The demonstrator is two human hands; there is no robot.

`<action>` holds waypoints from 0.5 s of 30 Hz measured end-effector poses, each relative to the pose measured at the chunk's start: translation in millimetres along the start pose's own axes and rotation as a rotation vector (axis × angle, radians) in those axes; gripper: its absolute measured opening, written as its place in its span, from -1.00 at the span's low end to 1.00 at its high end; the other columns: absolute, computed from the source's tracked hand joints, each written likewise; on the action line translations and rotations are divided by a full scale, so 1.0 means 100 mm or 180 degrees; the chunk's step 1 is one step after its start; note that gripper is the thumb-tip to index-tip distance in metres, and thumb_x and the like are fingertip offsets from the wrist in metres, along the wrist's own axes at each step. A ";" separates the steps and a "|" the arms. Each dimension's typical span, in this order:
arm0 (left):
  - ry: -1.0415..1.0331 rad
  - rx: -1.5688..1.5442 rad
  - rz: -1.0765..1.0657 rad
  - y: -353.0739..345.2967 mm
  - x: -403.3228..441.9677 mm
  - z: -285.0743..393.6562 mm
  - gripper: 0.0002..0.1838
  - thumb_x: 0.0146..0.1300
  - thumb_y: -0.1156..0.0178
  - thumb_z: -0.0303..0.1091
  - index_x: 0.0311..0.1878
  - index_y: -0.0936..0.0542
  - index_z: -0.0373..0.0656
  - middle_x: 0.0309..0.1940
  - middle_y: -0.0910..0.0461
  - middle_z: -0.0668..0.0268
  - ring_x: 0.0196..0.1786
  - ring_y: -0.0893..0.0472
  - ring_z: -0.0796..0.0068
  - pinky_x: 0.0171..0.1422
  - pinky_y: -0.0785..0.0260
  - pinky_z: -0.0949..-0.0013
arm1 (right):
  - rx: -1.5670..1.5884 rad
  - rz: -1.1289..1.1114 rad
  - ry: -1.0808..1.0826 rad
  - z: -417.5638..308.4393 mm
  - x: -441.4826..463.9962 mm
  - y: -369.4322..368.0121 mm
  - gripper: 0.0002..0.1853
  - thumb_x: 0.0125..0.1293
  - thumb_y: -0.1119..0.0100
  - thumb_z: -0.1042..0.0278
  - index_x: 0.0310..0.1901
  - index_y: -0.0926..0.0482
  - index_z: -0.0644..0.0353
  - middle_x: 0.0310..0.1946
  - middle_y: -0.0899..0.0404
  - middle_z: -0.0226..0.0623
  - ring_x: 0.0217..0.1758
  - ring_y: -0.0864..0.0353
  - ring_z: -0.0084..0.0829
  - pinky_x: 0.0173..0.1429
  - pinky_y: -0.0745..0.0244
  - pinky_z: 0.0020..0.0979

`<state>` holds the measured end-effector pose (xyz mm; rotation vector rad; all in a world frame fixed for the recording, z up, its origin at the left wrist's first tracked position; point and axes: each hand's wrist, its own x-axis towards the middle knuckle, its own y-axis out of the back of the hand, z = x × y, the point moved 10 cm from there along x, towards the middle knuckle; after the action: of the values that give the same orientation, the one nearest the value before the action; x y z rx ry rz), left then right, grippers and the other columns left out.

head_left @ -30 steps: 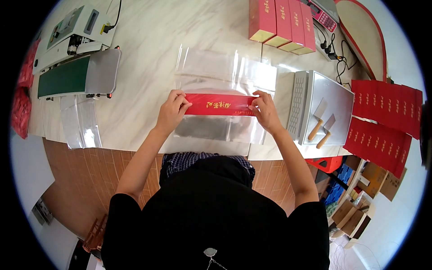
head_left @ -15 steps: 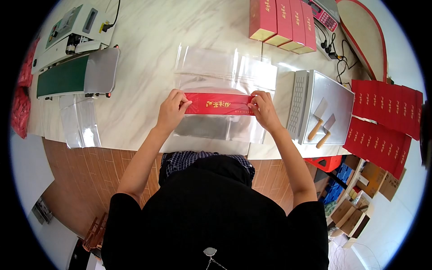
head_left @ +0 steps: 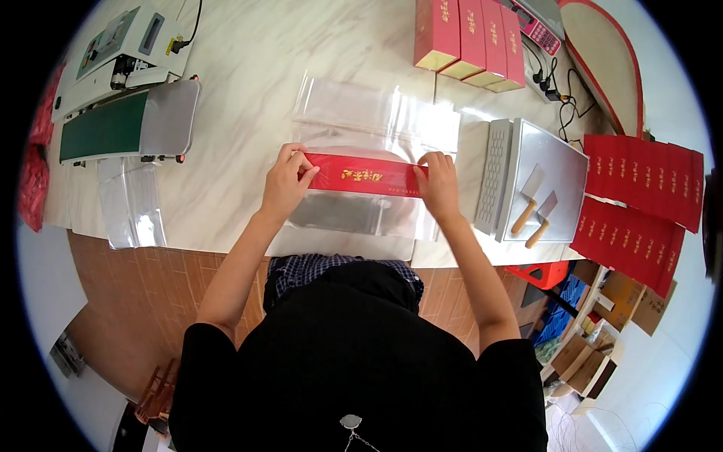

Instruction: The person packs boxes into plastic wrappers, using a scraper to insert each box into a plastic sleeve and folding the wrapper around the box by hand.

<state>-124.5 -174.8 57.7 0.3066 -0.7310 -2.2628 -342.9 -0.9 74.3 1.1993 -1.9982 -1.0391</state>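
Red piece: A long red piece (head_left: 361,175) with gold lettering lies crosswise over the pale, veined tabletop (head_left: 241,98), directly in front of a person in a black top (head_left: 358,361).
Left hand: The left hand (head_left: 288,181) grips the piece's left end, thumb and fingers drawn close around it.
Right hand: The right hand (head_left: 440,184) holds the other end, its thumb and bent fingers nearly together on the red.
Clear plastic: Glossy transparent film (head_left: 346,104) spreads above and below the piece; whether a layer also covers it cannot be told.
Metal-topped case: To the right, a silver-topped case (head_left: 561,169) carries two wood-handled blades (head_left: 536,233), side by side.
Red panels: Beyond the case, flat red panels (head_left: 640,177) with gold lettering lie in two overlapping groups.
Red boxes: Four red-and-gold boxes (head_left: 471,38) stand in a row at the table's far side, near black cables (head_left: 553,75).
Machine: At far left, a pale machine (head_left: 113,53) stands beside a green belt (head_left: 104,128), with more film (head_left: 132,203) just below.
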 end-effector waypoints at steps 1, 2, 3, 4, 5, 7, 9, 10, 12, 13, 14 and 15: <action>0.0021 0.0013 -0.0039 -0.01 0.00 -0.02 -0.83 0.19 -0.32 -0.49 -0.37 -0.49 -0.27 -0.08 -0.53 0.21 -0.37 -0.61 0.42 -0.24 -0.50 0.38 | -0.0393 0.0368 0.0048 -0.12 0.02 0.06 -0.78 0.16 -0.23 0.56 -0.14 -0.52 0.20 -0.12 -0.54 -0.13 -0.05 -0.49 -0.08 -0.02 -0.38 -0.14; 0.0046 0.0028 -0.0071 -0.03 0.01 -0.04 -0.83 0.19 -0.32 -0.50 -0.37 -0.49 -0.27 -0.06 -0.53 0.21 -0.37 -0.61 0.42 -0.23 -0.50 0.39 | -0.0392 0.0604 0.0270 -0.28 0.01 0.02 -0.76 0.12 -0.21 0.53 -0.13 -0.55 0.19 -0.11 -0.55 -0.10 -0.05 -0.51 -0.09 -0.03 -0.39 -0.11; 0.0048 0.0031 -0.0056 -0.02 0.01 -0.04 -0.83 0.19 -0.32 -0.50 -0.37 -0.49 -0.27 -0.06 -0.53 0.21 -0.37 -0.61 0.42 -0.23 -0.50 0.39 | -0.0271 0.0630 0.0467 -0.54 0.03 -0.05 -0.73 0.10 -0.19 0.52 -0.11 -0.57 0.20 -0.09 -0.56 -0.09 -0.08 -0.53 -0.08 -0.03 -0.41 -0.11; 0.0037 0.0017 -0.0099 -0.02 0.02 -0.04 -0.84 0.18 -0.32 -0.51 -0.37 -0.49 -0.28 -0.06 -0.53 0.20 -0.37 -0.61 0.42 -0.23 -0.50 0.39 | -0.0041 0.0553 0.0753 -0.78 0.01 -0.17 -0.69 0.10 -0.18 0.51 -0.06 -0.59 0.19 -0.09 -0.56 -0.08 -0.10 -0.54 -0.08 -0.02 -0.41 -0.12; 0.0022 0.0005 -0.0147 -0.03 0.02 -0.03 -0.84 0.18 -0.32 -0.51 -0.38 -0.49 -0.28 -0.05 -0.53 0.20 -0.37 -0.61 0.42 -0.23 -0.50 0.39 | 0.0223 0.0325 0.0924 -0.95 -0.03 -0.41 -0.65 0.13 -0.15 0.50 0.00 -0.60 0.16 -0.10 -0.54 -0.12 -0.08 -0.53 -0.10 -0.01 -0.42 -0.13; -0.0003 -0.0032 -0.0119 -0.02 0.04 -0.01 -0.85 0.18 -0.32 -0.51 -0.35 -0.51 -0.27 -0.09 -0.55 0.20 -0.36 -0.61 0.37 -0.23 -0.50 0.35 | 0.0174 -0.0044 0.0967 -1.27 -0.08 -0.67 -0.60 0.15 -0.13 0.49 0.07 -0.59 0.16 -0.14 -0.51 -0.18 -0.07 -0.50 -0.15 0.00 -0.41 -0.13; -0.0001 -0.0067 -0.0078 0.00 0.03 -0.03 -0.87 0.17 -0.32 -0.51 -0.33 -0.52 -0.27 -0.12 -0.56 0.21 -0.36 -0.62 0.33 -0.23 -0.49 0.31 | 0.0039 -0.0068 0.0755 -1.32 -0.05 -0.72 -0.58 0.15 -0.12 0.50 0.10 -0.58 0.16 -0.16 -0.49 -0.19 -0.08 -0.49 -0.16 0.00 -0.40 -0.14; 0.0012 0.0027 0.0035 0.04 0.03 -0.05 -0.86 0.17 -0.33 -0.49 -0.30 -0.53 -0.26 -0.13 -0.57 0.22 -0.34 -0.62 0.31 -0.19 -0.48 0.29 | -0.0112 -0.0106 0.0543 -1.28 -0.04 -0.76 -0.56 0.16 -0.11 0.50 0.13 -0.58 0.15 -0.18 -0.47 -0.21 -0.08 -0.47 -0.18 0.00 -0.39 -0.15; -0.0004 0.0112 0.0131 0.08 0.07 -0.08 -0.85 0.17 -0.33 -0.47 -0.27 -0.53 -0.25 -0.14 -0.58 0.23 -0.31 -0.61 0.28 -0.14 -0.46 0.27 | -0.0065 -0.0090 0.0499 -1.28 -0.02 -0.79 -0.52 0.14 -0.13 0.52 0.16 -0.58 0.14 -0.21 -0.47 -0.21 -0.10 -0.46 -0.18 -0.01 -0.39 -0.15; 0.0080 0.0354 0.0087 0.11 0.09 -0.14 -0.81 0.15 -0.35 -0.45 -0.20 -0.56 -0.21 -0.13 -0.60 0.25 -0.24 -0.61 0.27 -0.07 -0.44 0.24 | -0.0029 -0.0067 0.0448 -1.25 -0.01 -0.79 -0.49 0.13 -0.15 0.55 0.19 -0.57 0.13 -0.23 -0.47 -0.20 -0.13 -0.45 -0.18 -0.02 -0.39 -0.15; 0.0165 0.0597 0.0045 0.12 0.11 -0.18 -0.76 0.14 -0.37 -0.43 -0.13 -0.58 -0.18 -0.11 -0.61 0.28 -0.16 -0.61 0.26 0.01 -0.42 0.22 | -0.0044 -0.0045 0.0429 -1.24 0.00 -0.79 -0.49 0.13 -0.15 0.55 0.19 -0.57 0.13 -0.23 -0.47 -0.20 -0.13 -0.45 -0.18 -0.02 -0.39 -0.15; 0.0143 0.0594 0.0036 0.12 0.13 -0.13 -0.76 0.14 -0.37 -0.43 -0.13 -0.58 -0.18 -0.11 -0.61 0.28 -0.16 -0.61 0.26 0.01 -0.42 0.22 | -0.0144 -0.0070 0.0412 -1.24 0.01 -0.82 -0.49 0.13 -0.13 0.55 0.19 -0.57 0.13 -0.23 -0.46 -0.20 -0.14 -0.45 -0.18 -0.03 -0.39 -0.16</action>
<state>-122.0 -196.4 54.3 0.4390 -0.9197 -2.1736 -209.0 -65.4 70.6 1.2349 -1.8570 -0.9863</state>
